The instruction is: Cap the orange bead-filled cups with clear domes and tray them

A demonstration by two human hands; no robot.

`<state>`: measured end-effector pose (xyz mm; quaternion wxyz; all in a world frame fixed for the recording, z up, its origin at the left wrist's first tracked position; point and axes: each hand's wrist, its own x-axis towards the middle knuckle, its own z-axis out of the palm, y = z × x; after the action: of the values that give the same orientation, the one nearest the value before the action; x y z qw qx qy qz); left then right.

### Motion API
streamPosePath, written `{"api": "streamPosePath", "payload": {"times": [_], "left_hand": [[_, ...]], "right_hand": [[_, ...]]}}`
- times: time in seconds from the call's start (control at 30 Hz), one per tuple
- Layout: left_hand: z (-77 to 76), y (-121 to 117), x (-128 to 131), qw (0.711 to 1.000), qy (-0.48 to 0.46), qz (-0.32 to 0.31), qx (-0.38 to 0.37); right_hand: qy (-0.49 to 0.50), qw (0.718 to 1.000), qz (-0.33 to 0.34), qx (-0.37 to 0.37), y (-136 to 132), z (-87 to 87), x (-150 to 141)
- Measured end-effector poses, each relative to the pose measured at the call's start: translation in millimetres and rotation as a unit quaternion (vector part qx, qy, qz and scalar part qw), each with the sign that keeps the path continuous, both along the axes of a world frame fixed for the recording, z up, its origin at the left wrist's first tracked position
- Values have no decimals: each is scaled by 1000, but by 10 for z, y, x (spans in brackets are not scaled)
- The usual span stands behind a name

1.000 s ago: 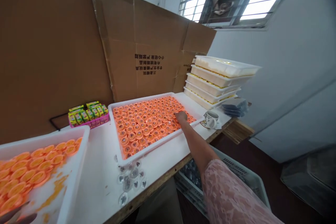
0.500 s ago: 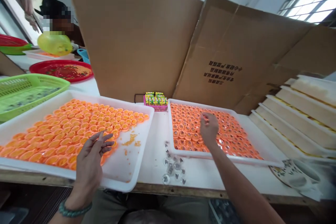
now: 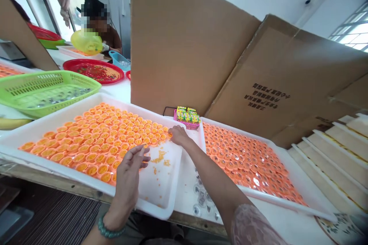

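Observation:
Over the near right part of the left white tray is my left hand, a green bead bracelet on its wrist. Its thumb and index finger are pinched together; what is between them, if anything, is too small to make out. My right hand reaches across to that tray's far right corner, its fingertips closed on a small orange cup. Rows of orange cups with yellow-orange filling cover most of the tray. In the right white tray are packed orange cups with clear, dark-marked tops.
Loose clear round lids lie between the trays. A pink basket of small yellow-green packets stands behind. Cardboard panels rise at the back, stacked trays at right. A green basket, red tray and another person are at left.
My right hand has moved left from the right tray to the corner of the left tray, and now grips an orange cup. The view has turned left; my left hand keeps its pinch.

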<state>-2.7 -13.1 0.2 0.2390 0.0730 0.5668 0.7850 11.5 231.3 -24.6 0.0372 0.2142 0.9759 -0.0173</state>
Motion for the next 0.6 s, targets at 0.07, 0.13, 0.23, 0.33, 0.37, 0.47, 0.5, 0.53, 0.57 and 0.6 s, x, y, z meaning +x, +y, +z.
{"api": "streamPosePath", "payload": {"times": [0.07,0.13,0.23,0.33,0.37,0.47,0.5,0.53,0.57,0.6], "left_hand": [[-6,-1,-7,1000,-8,-5,3],[-9,2,-15,1000,-14,-8,7],[-5,8,-24,1000,-17,-10,12],[6,13,-28,1000,-20,-11,14],[9,15,-29,1000,-21,-12,14],[11,22,-34,999,-28,-14,9],[7,25,-38,999,-32,-14,6],[0,30,-42,999,-35,-14,3],[-10,35,-48,999,-39,-14,0],[-22,40,-54,999,-43,-14,-1]], "right_hand": [[-20,1000,0,9,-25,11,-12],[-33,999,0,16,-61,37,-11],[-49,999,4,19,-124,62,2],[-59,998,10,12,-191,59,37],[-58,998,11,9,-211,54,52],[-53,999,5,-1,-253,43,85],[-52,999,1,-5,-260,43,88],[-51,999,-3,-9,-265,48,87],[-50,999,-7,-14,-269,58,85],[-48,999,-9,-19,-275,75,85]]}}
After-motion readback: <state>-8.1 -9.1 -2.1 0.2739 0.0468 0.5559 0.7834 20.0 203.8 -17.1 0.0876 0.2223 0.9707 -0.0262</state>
